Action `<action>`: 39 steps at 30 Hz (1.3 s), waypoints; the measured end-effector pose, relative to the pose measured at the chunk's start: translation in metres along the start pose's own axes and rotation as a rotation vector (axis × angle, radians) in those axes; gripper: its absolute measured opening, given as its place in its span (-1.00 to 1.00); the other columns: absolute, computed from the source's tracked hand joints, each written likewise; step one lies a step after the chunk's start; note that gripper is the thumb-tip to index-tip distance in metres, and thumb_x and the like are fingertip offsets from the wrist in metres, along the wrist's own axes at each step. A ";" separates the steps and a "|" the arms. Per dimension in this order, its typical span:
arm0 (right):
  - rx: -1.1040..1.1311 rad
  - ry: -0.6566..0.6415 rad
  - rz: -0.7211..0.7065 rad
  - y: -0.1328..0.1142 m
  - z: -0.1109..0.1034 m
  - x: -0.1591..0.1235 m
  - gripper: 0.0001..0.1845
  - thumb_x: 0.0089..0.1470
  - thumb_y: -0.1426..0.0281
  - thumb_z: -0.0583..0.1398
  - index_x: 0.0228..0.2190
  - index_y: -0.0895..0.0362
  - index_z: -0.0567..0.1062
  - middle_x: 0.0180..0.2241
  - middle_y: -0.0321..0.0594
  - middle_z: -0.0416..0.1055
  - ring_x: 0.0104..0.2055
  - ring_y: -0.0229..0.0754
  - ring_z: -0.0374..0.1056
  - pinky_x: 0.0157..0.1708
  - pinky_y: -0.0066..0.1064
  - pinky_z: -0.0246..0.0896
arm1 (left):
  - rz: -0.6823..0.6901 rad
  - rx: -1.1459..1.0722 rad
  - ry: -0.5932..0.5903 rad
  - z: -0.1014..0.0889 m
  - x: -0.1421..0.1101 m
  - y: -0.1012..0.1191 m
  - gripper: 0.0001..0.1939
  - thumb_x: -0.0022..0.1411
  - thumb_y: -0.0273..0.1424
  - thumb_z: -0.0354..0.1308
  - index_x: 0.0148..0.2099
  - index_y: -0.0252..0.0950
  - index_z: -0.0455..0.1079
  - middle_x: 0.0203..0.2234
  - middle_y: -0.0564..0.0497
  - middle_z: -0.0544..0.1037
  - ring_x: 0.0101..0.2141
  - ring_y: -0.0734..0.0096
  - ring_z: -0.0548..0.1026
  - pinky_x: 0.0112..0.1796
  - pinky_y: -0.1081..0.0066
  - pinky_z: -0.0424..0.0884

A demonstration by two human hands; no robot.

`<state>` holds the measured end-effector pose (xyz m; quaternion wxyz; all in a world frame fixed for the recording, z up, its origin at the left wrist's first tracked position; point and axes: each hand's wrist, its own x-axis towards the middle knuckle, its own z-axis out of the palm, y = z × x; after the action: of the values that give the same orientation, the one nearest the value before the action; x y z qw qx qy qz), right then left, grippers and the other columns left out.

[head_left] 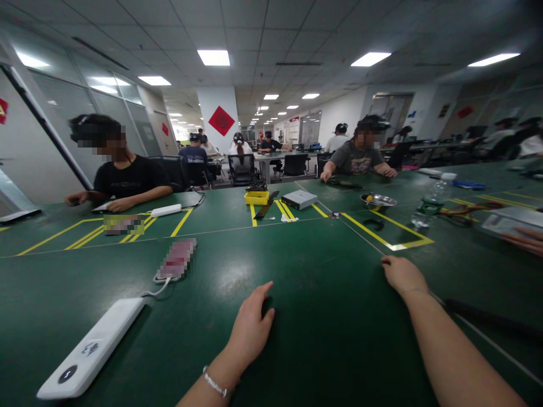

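My left hand (253,317) is just above or on the green table, near its middle. Its thumb and index finger are apart, with nothing between them, and a pale bracelet (215,382) circles the wrist. My right hand (405,275) reaches out farther right, beside a seam in the tabletop. Its fingers are curled and pressed together; what they hold, if anything, is hidden. A long black object (492,316) lies partly behind the right forearm. To the left, a white power bank (95,345) is joined by a white cable (159,290) to a phone (177,259).
Across the green table (297,271) are a yellow bin (257,198), a grey box (299,199), a metal bowl (384,201) and a plastic bottle (432,200). Two people sit at the far side. Another person's hand (526,240) touches a box at right.
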<state>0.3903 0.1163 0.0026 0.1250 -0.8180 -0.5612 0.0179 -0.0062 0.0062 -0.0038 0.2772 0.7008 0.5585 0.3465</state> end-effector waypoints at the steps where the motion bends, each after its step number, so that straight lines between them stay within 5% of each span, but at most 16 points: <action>1: 0.005 0.012 0.001 0.000 -0.001 -0.001 -0.63 0.00 0.37 -0.03 -0.22 0.14 0.47 -0.17 0.01 0.38 -0.18 0.04 0.32 -0.29 -0.24 0.21 | 0.009 0.000 0.001 0.000 0.000 -0.001 -0.47 0.09 -0.47 -0.01 0.14 -0.14 0.10 0.02 -0.03 0.32 -0.04 0.29 0.34 -0.01 0.23 0.22; 9: 0.078 0.080 0.048 -0.010 -0.006 -0.008 -0.63 0.03 0.36 -0.05 -0.20 0.18 0.44 -0.20 0.02 0.42 -0.23 -0.01 0.34 -0.32 -0.28 0.20 | 0.020 0.030 0.000 0.001 0.000 -0.003 -0.49 0.09 -0.47 -0.01 0.12 -0.13 0.14 0.00 -0.04 0.34 0.00 0.25 0.31 -0.01 0.19 0.22; 15: 0.167 0.229 -0.130 -0.046 -0.016 -0.022 -0.65 0.06 0.37 -0.05 -0.18 0.17 0.41 -0.17 -0.02 0.40 -0.19 -0.05 0.33 -0.23 -0.27 0.18 | 0.034 0.042 0.004 -0.002 0.000 0.001 -0.53 0.10 -0.45 0.00 0.10 -0.14 0.18 -0.04 -0.04 0.38 -0.01 0.24 0.32 -0.02 0.18 0.23; 18: 0.341 0.102 -0.316 -0.089 -0.017 -0.046 -0.69 0.04 0.37 0.00 -0.18 0.15 0.40 -0.17 -0.11 0.41 -0.15 -0.13 0.32 -0.14 -0.31 0.16 | 0.038 0.047 0.010 -0.002 -0.001 0.003 -0.53 0.10 -0.41 0.02 0.09 -0.16 0.18 -0.04 -0.05 0.38 -0.02 0.24 0.32 -0.02 0.17 0.23; 21: 0.552 -0.182 -0.510 -0.137 -0.012 -0.086 -0.66 -0.01 0.42 0.05 -0.14 0.11 0.34 -0.25 -0.19 0.45 -0.22 -0.23 0.35 -0.18 -0.38 0.19 | 0.051 0.060 0.016 0.000 -0.001 0.005 -0.53 0.07 -0.41 0.06 0.07 -0.19 0.20 -0.02 -0.05 0.36 -0.01 0.25 0.31 0.00 0.19 0.19; 25: 0.619 -0.400 -0.741 -0.179 -0.002 -0.141 -0.57 -0.06 0.54 0.05 -0.08 0.11 0.31 -0.31 -0.22 0.46 -0.25 -0.26 0.37 -0.20 -0.44 0.19 | 0.060 0.070 0.037 0.005 0.000 0.005 -0.59 0.00 -0.44 0.13 -0.03 -0.24 0.29 -0.15 -0.06 0.44 -0.10 0.27 0.36 -0.05 0.23 0.23; 31: 0.566 -0.432 -0.797 -0.189 0.007 -0.169 -0.52 -0.03 0.56 0.00 -0.03 0.10 0.29 -0.22 -0.16 0.44 -0.18 -0.22 0.34 -0.17 -0.42 0.18 | 0.021 0.079 -0.019 0.004 0.003 0.005 -0.88 0.06 -0.41 0.07 -0.29 -0.23 0.38 -0.36 0.02 0.50 -0.30 0.33 0.43 -0.24 0.35 0.31; 39: 0.653 -0.442 -0.838 -0.189 0.000 -0.163 -0.51 -0.12 0.54 0.09 -0.07 0.11 0.34 -0.16 -0.17 0.39 -0.30 -0.26 0.33 -0.21 -0.41 0.22 | 0.022 0.086 -0.049 0.001 0.002 0.009 -0.81 0.15 -0.35 -0.02 -0.27 -0.21 0.40 -0.36 0.02 0.51 -0.29 0.33 0.43 -0.26 0.39 0.29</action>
<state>0.1574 0.0297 0.0270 0.2476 -0.4217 -0.8154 0.3097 0.0002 0.0064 0.0026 0.2564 0.7265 0.5582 0.3081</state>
